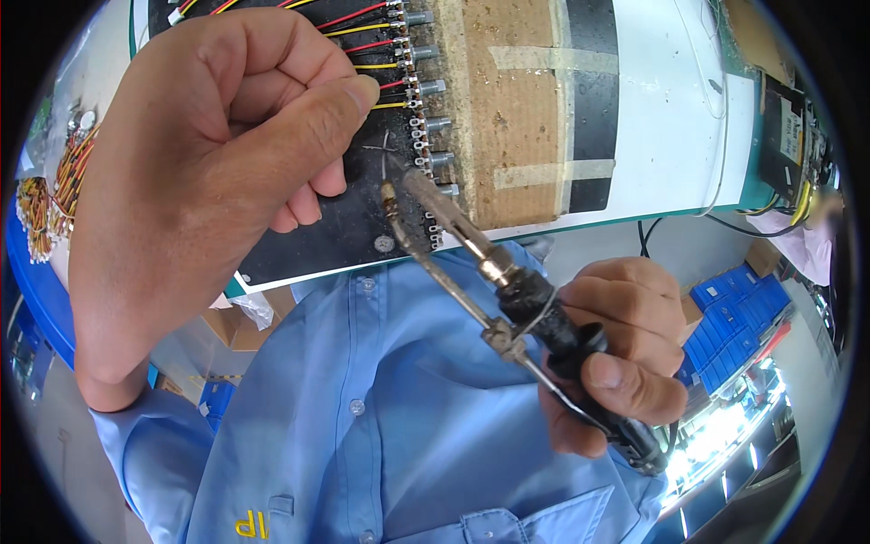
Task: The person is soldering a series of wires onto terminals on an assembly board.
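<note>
My left hand is closed over the black board, thumb and forefinger pinched at a yellow wire. That wire runs to a solder lug in a row of small metal-shafted components. Several red and yellow wires reach lugs farther up the row; the nearer lugs are bare. My right hand grips the black handle of a soldering iron. Its tip points at the row, close to the lugs; contact cannot be made out. A thin solder feed tube is clamped along the iron, solder wire protruding from its end.
Brown cardboard with tape strips lies beyond the component row on a white surface. Bundled wires lie at the left. Blue bins stand lower right, and a black box with cables sits at the right.
</note>
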